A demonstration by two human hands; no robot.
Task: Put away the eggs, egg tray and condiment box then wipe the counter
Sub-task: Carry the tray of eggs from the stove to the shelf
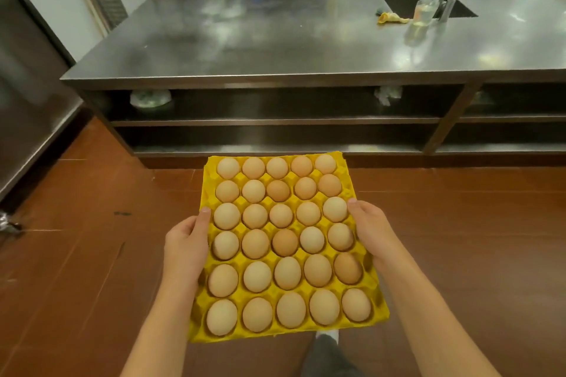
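While held: counter (pixel 275 40), perhaps jar (pixel 424 11) ahead.

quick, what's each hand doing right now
Left hand: grips the left edge of the yellow egg tray, thumb on top.
Right hand: grips the tray's right edge, thumb on top.

Eggs (pixel 284 242) in tray (pixel 289 333), tray before counter (pixel 275 40). Sink (pixel 428 4) far right on counter; jar (pixel 424 11), cloth (pixel 390 18) beside it.
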